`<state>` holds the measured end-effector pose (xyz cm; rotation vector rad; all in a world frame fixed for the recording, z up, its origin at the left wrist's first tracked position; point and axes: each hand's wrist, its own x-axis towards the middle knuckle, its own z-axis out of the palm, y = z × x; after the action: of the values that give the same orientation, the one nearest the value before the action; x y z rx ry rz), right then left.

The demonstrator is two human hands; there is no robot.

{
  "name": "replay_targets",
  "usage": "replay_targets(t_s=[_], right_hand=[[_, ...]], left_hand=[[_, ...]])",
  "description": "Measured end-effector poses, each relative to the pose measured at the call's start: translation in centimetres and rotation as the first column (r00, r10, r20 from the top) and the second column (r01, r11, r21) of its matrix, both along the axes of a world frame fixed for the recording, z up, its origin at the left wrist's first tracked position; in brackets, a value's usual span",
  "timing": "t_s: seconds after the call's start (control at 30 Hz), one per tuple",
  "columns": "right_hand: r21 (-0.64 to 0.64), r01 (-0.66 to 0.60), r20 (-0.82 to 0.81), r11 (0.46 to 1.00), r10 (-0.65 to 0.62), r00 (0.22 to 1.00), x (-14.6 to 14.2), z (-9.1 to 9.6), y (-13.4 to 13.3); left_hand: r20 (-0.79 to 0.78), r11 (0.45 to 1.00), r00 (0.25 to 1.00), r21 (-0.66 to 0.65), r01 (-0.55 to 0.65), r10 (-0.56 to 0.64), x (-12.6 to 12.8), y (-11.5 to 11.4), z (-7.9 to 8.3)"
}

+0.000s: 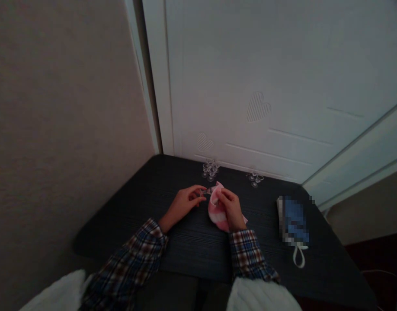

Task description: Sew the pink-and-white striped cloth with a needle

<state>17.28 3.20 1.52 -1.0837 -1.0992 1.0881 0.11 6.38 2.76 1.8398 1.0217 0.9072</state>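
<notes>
My left hand (pixel 187 203) pinches a small clear stemmed glass (pixel 209 190), like a tiny goblet, by its narrow end. Its wider end points right, against a pink-and-white cloth (pixel 218 212). That cloth is bunched in my right hand (pixel 231 207), whose fingers are closed on its upper part. Both hands are just above the dark table, close together. Behind them stands a cluster of several similar small clear glasses (pixel 211 169). A smaller group of clear glasses (pixel 254 177) is farther right, near the back edge.
The dark wood-grain table (pixel 133 194) meets a white panel with embossed hearts (pixel 258 107) at the back. A plain wall (pixel 72 108) rises on the left. On the table's right lies a blurred blue-and-white object (pixel 294 220) with a white loop strap (pixel 299 257).
</notes>
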Motion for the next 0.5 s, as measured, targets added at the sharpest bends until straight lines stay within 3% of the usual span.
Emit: replay_targets(t_s=[0.5], right_hand=[[0.017, -0.056, 0.022, 0.998, 0.056, 0.998, 0.04, 0.34, -0.26]], left_hand=[[0.027, 1.000, 1.000, 0.023, -0.005, 0.005, -0.10, 0.12, -0.13]])
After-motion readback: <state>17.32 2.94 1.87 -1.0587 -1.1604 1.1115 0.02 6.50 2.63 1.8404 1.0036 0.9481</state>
